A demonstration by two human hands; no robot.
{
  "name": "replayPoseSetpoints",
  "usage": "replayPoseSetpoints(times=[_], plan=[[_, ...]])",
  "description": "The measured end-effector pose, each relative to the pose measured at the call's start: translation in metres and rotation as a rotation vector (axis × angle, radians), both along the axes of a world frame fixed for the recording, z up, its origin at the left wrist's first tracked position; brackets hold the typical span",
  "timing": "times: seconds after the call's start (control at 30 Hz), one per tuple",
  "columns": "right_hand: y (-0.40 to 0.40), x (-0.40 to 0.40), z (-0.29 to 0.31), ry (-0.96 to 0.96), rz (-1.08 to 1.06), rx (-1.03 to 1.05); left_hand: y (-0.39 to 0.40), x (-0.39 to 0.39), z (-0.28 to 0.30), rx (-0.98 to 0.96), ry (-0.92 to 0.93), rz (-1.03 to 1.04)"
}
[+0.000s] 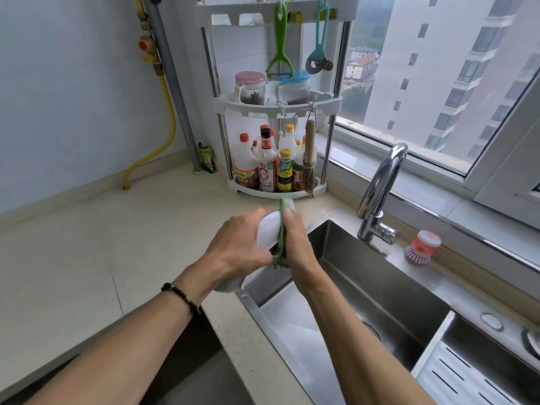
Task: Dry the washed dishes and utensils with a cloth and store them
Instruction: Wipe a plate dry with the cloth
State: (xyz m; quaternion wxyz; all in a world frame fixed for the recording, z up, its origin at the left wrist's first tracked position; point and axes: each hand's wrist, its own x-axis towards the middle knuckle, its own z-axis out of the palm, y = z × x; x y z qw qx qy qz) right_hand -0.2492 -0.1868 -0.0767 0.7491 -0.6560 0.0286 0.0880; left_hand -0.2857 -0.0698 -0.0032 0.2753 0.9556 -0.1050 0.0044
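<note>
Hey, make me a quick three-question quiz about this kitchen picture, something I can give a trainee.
1. True or false: the left hand holds the white bowl.
2. The right hand presses what against the bowl? A) green cloth B) pink dish brush C) peeler
3. Fill in: the hands work above the near-left edge of the ____.

Key: 1 true; 2 A; 3 sink
</note>
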Motion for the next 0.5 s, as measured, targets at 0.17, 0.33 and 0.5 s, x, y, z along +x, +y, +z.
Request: replayPoseSetpoints(times=[0.17,0.33,0.5], plan=[[0.01,0.0,-0.011,-0.15,-0.119,-0.166,-0.003,0.001,-0.006,-0.097,-0.005,0.077],[-0.01,-0.001,-0.013,0.219,-0.17,0.231,-0.002,-0.002,0.0,-0.233,-0.031,-0.028],[-0.031,-0.002,-0.015,0.278,-0.321,0.265,0.006,-0.004,0.005,-0.391,0.09,-0.054]])
